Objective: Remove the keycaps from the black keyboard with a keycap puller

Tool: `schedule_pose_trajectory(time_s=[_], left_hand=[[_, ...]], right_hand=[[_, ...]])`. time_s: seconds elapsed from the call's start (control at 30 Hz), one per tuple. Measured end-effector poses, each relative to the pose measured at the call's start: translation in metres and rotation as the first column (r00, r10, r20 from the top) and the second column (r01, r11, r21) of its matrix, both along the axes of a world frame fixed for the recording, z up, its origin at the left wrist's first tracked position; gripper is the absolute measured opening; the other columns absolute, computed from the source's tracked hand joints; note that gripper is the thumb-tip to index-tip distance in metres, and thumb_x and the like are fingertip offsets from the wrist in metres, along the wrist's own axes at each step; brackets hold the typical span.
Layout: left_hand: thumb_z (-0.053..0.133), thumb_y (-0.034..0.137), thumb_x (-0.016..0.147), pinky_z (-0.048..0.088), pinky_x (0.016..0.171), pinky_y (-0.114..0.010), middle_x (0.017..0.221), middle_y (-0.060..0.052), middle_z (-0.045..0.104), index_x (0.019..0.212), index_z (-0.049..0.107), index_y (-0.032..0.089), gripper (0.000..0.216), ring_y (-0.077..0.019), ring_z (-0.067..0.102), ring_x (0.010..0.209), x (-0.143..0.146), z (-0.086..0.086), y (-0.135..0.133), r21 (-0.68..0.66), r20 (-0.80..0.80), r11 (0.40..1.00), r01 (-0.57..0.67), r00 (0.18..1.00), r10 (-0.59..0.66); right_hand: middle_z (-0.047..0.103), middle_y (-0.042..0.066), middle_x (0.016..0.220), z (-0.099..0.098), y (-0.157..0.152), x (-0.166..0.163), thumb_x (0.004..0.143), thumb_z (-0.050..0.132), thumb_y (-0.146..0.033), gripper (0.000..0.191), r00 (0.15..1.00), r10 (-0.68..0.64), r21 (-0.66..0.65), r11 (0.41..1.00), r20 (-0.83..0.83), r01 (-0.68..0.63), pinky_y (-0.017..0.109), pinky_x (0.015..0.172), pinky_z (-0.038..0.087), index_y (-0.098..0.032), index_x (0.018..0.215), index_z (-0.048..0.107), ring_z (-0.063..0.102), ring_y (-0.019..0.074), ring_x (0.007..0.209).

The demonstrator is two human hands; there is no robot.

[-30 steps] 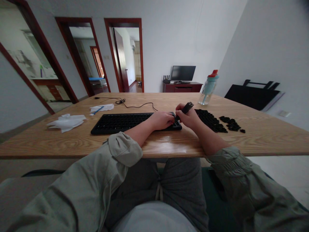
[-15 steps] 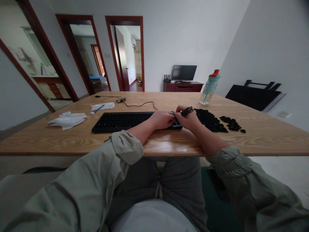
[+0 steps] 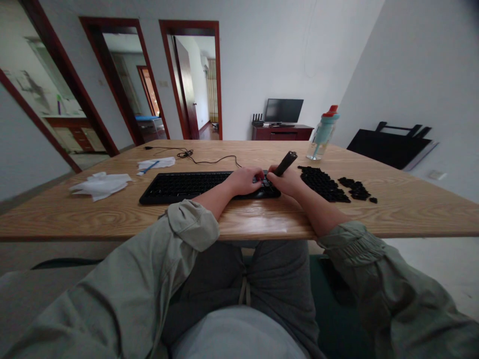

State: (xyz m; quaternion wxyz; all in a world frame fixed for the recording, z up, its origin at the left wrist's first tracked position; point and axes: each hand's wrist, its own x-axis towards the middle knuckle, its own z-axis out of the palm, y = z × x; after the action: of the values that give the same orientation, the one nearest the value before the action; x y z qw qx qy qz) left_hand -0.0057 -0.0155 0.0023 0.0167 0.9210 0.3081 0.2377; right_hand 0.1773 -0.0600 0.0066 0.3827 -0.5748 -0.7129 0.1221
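Observation:
A black keyboard (image 3: 187,186) lies on the wooden table in front of me. My left hand (image 3: 246,180) rests over its right part with the fingers curled; whatever they may grip is hidden. In my closed right hand (image 3: 290,182), at the keyboard's right end, is a tool with a thick black handle (image 3: 286,163). That handle points up and to the right, while its working end is hidden by my fingers. Right of this hand lies a large patch of loose black keycaps (image 3: 324,184), with a smaller pile (image 3: 357,189) beyond it.
A clear bottle with a red and teal lid (image 3: 322,134) stands at the back right. White tissues (image 3: 101,185) and a blue brush-like stick (image 3: 150,167) on another tissue lie at the left. The keyboard's cable (image 3: 209,162) runs along the back of the wooden table (image 3: 112,219).
The tool's handle has swung from nearly flat to steeply upward in my right hand. My left hand has shifted slightly left, away from the right hand, its fingers a little raised.

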Motion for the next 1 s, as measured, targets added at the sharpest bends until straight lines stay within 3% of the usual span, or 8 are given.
schedule_pose_trajectory(time_s=[0.23,0.5,1.0], left_hand=[[0.055,0.021,0.084,0.053,0.09,-0.033,0.1,-0.006,0.075,0.103,0.076,0.019,0.029,-0.021,0.068,0.095,0.0,0.0,0.005,0.032,-0.063,0.999,0.029,0.998,-0.027],[0.052,0.02,0.085,0.053,0.09,-0.031,0.102,-0.006,0.075,0.102,0.078,0.02,0.032,-0.0207,0.068,0.094,0.002,0.004,0.001,0.018,-0.104,1.0,-0.001,0.995,0.003],[0.05,0.02,0.085,0.052,0.09,-0.032,0.105,-0.006,0.073,0.104,0.077,0.021,0.033,-0.0207,0.067,0.095,0.002,0.0,0.006,0.019,-0.111,1.0,0.009,0.994,-0.007]], right_hand=[[0.051,-0.001,0.058,-0.002,0.005,0.002,0.081,0.05,-0.024,0.018,1.0,0.028,-0.05,0.998,0.001,-0.028,0.028,0.058,0.035,-0.021,0.064,0.05,0.049,0.0157,0.062],[0.051,0.0,0.058,-0.001,0.018,0.001,0.08,0.045,-0.026,0.021,0.996,0.091,-0.048,0.995,0.001,-0.091,0.028,0.059,0.035,-0.021,0.06,0.048,0.048,0.0156,0.063],[0.051,0.003,0.057,0.001,0.026,-0.002,0.081,0.047,-0.026,0.025,0.997,0.06,-0.055,0.997,0.045,-0.057,0.03,0.058,0.034,-0.021,0.056,0.048,0.048,0.0169,0.061]])
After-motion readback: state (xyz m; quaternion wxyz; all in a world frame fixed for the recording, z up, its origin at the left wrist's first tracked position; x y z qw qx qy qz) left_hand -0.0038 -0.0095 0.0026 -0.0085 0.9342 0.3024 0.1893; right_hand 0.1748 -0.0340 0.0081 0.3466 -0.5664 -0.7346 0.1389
